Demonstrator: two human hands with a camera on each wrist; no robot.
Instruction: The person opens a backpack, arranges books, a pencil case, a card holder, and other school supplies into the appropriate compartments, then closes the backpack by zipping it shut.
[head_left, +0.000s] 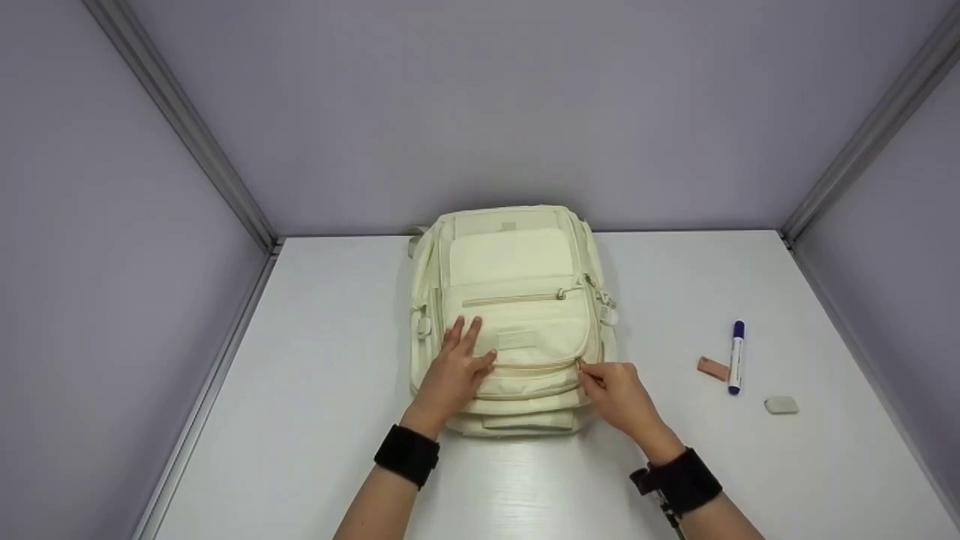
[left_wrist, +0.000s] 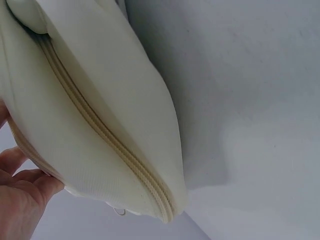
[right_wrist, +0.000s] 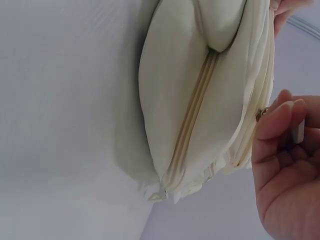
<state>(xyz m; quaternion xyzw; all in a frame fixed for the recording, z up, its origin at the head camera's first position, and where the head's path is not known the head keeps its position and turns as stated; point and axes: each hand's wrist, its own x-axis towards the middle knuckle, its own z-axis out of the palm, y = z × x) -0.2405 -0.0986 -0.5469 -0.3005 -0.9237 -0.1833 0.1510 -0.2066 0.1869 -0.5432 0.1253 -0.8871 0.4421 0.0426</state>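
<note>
A cream backpack (head_left: 510, 259) lies on the white table with its zipped front pockets facing up. My left hand (head_left: 452, 375) rests on the lower left of its front, fingers spread over the fabric beside a pocket zipper (head_left: 532, 367). In the left wrist view, the fingertips (left_wrist: 50, 185) touch the fabric along a zipper edge. At the right end of that pocket, my right hand (head_left: 619, 394) pinches a zipper pull (right_wrist: 298, 132) between thumb and curled fingers. The metal slider (right_wrist: 261, 114) shows right by the fingertips. Another zipper (right_wrist: 192, 120) runs along the bag's underside, closed.
To the right of the bag lie a blue-capped marker (head_left: 736, 358), a small orange-pink block (head_left: 712, 368) touching or close beside it, and a small whitish eraser-like piece (head_left: 781, 406). Grey panels (head_left: 525, 112) enclose the table (head_left: 322, 337) at the back and sides.
</note>
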